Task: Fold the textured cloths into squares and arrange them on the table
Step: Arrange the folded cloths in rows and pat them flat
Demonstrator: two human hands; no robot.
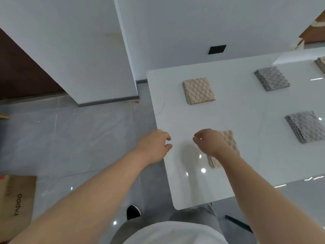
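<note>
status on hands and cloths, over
Left hand empty at table edge. Right hand empty over near beige cloth. Four other folded cloths laid out. Nothing blocking.

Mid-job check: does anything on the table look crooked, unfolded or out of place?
Nothing stands out. The far beige cloth, far grey cloth and near grey cloth lie flat as folded squares on the white table. The right hand hides part of the near beige cloth, so its fold is unconfirmed.

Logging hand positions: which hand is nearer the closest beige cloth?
Right. The right hand partly covers the beige cloth; the left hand sits apart, at the table edge.
</note>
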